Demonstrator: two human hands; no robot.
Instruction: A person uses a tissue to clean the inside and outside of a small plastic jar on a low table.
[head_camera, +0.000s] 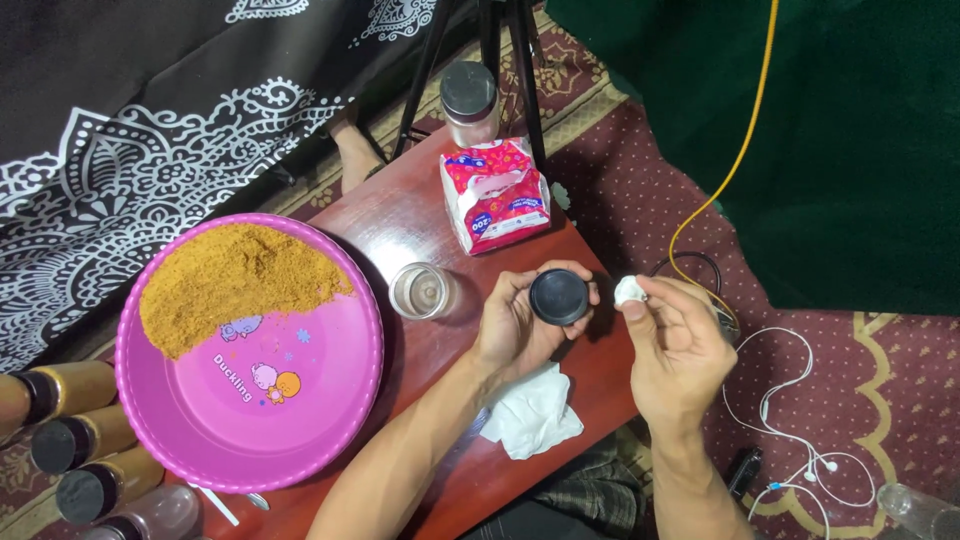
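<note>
Hands meet over the near right table (420, 215): left hand (515, 325) curls around a round black lid (559, 297), right hand (680, 350) pinches a small white wad (629, 290). Farther off lies a pink and blue tissue pack (495, 195); a pink plate (300, 390) sits left.

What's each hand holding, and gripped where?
Left hand holds black lid by its rim, fingers around the edge. Right hand pinches white wad at fingertips.
</note>
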